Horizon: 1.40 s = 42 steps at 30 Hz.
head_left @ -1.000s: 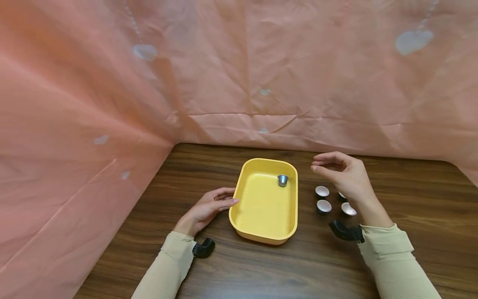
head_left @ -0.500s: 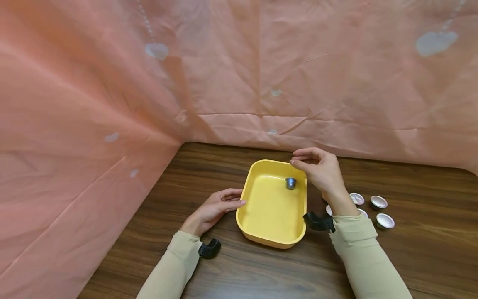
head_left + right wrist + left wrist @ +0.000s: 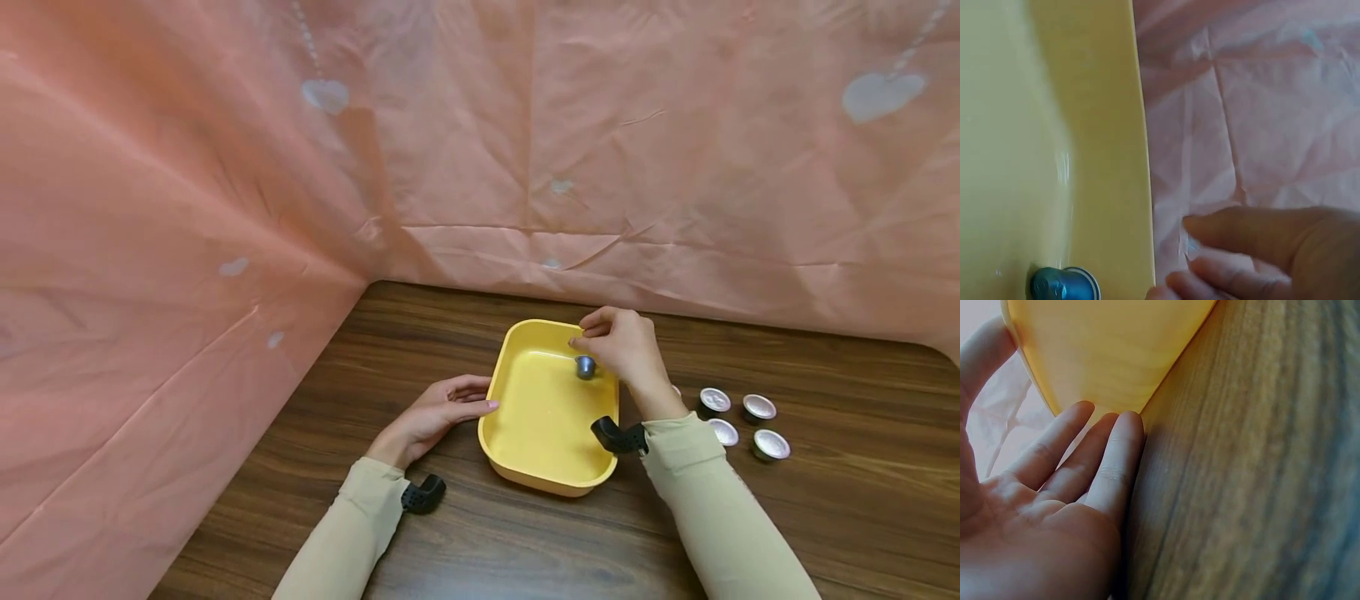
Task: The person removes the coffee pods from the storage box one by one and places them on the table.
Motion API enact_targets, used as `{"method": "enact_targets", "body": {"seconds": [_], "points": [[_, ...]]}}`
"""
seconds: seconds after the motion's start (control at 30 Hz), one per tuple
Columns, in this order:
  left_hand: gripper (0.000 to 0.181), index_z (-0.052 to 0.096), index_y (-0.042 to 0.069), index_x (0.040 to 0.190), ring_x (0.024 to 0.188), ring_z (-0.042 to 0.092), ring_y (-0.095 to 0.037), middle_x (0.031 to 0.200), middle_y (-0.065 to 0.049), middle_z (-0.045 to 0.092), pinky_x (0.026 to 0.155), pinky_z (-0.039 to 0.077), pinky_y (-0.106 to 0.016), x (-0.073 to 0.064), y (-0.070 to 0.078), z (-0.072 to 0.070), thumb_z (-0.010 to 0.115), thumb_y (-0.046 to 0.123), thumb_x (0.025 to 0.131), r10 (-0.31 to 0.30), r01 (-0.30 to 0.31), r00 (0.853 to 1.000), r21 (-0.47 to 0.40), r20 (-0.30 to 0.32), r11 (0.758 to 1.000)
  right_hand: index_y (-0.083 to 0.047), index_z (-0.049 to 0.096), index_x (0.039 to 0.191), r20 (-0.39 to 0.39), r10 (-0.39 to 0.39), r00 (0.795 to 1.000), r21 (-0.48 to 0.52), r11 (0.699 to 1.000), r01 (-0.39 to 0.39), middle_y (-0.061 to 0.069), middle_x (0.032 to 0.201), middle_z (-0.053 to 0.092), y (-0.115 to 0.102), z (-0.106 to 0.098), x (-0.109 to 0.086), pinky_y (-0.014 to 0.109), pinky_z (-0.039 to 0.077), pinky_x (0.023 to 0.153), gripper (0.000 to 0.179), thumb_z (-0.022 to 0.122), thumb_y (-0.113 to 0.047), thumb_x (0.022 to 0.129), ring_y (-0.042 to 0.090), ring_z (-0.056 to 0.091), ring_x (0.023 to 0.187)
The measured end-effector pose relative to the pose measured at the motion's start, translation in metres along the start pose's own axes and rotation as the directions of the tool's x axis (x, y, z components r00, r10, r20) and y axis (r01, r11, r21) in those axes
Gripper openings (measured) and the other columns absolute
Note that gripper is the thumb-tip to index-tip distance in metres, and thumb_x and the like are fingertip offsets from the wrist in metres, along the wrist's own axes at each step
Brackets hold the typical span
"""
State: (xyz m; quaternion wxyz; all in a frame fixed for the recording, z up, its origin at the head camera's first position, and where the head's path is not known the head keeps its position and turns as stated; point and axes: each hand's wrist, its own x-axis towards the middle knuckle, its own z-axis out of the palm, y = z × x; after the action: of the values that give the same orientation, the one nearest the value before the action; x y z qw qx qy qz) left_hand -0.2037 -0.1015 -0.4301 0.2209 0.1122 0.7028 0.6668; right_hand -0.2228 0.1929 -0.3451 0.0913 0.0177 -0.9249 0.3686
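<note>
A yellow plastic tray point(image 3: 536, 478) stands on the wooden table, with one blue-grey coffee capsule point(image 3: 585, 367) lying on its side near the far right corner. My left hand point(image 3: 442, 417) holds the tray's left side, thumb over the rim and fingers against the outer wall. In the left wrist view, those fingers point(image 3: 1119, 469) lie nearly straight against the yellow wall. My right hand point(image 3: 624, 350) reaches over the far right rim, thumb and fingers bent and apart. The right wrist view shows nothing between them, and the capsule point(image 3: 1063, 284) sits lower left, inside the tray.
Several coffee capsules stand lid up on the table to the right of the tray, among them one at the front right point(image 3: 771, 444); my right forearm partly hides the group. A pink curtain point(image 3: 465, 167) hangs behind and left of the table point(image 3: 420, 333).
My right hand has moved left from above the capsules on the table, then lower over the tray's far right corner. The left hand stays at the tray's side.
</note>
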Motion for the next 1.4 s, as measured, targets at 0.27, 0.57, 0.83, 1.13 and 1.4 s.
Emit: {"method": "enact_targets", "body": {"seconds": [0.27,0.57,0.83,1.13,1.4], "points": [[0.055,0.065,0.010,0.146,0.126,0.065,-0.017,0.144,-0.010,0.069,0.107,0.051,-0.030,0.006,-0.004,0.000,0.081,0.025,0.095,-0.010,0.010,1.000,0.009,-0.019,1.000,0.002,0.075,0.123,0.104,-0.016,0.994,-0.188,0.981,0.036,0.023,0.118,0.076,-0.003,0.013,0.009,0.052,0.058,0.095,0.042,0.083,-0.023,0.090,0.039,0.071,0.108],[0.057,0.064,0.010,0.148,0.125,0.064,-0.016,0.145,-0.011,0.068,0.107,0.051,-0.029,0.007,-0.004,0.006,0.081,0.025,0.096,-0.002,0.002,1.000,0.005,-0.011,1.000,0.004,0.074,0.120,0.222,-0.001,0.975,-0.331,0.940,0.076,0.029,0.124,0.072,0.000,0.030,0.015,0.054,0.059,0.095,0.036,0.072,-0.008,0.086,0.043,0.070,0.107],[0.056,0.064,0.009,0.147,0.123,0.065,-0.015,0.143,-0.011,0.069,0.106,0.052,-0.029,0.007,0.001,0.006,0.080,0.024,0.096,0.002,-0.002,1.000,0.005,-0.016,1.000,0.000,0.077,0.107,0.247,-0.008,0.969,-0.274,0.959,0.078,0.019,0.109,0.074,0.002,0.038,0.021,0.043,0.057,0.089,0.026,0.082,-0.010,0.083,0.033,0.064,0.099],[0.057,0.064,0.008,0.148,0.124,0.065,-0.015,0.144,-0.011,0.068,0.106,0.052,-0.029,0.008,-0.001,0.005,0.081,0.026,0.096,-0.002,0.002,1.000,0.005,-0.018,1.000,0.000,0.074,0.116,0.241,0.030,0.970,-0.257,0.966,0.034,0.020,0.117,0.073,0.006,0.041,0.025,0.046,0.057,0.096,0.041,0.088,-0.010,0.078,0.034,0.065,0.107],[0.057,0.064,0.008,0.148,0.123,0.065,-0.014,0.145,-0.012,0.068,0.106,0.052,-0.030,0.008,0.000,0.005,0.081,0.026,0.096,-0.001,0.001,1.000,0.003,-0.011,1.000,-0.001,0.074,0.119,0.246,0.026,0.969,-0.246,0.968,0.036,0.016,0.109,0.075,0.006,0.042,0.026,0.043,0.057,0.094,0.046,0.088,-0.008,0.075,0.031,0.067,0.103]]}}
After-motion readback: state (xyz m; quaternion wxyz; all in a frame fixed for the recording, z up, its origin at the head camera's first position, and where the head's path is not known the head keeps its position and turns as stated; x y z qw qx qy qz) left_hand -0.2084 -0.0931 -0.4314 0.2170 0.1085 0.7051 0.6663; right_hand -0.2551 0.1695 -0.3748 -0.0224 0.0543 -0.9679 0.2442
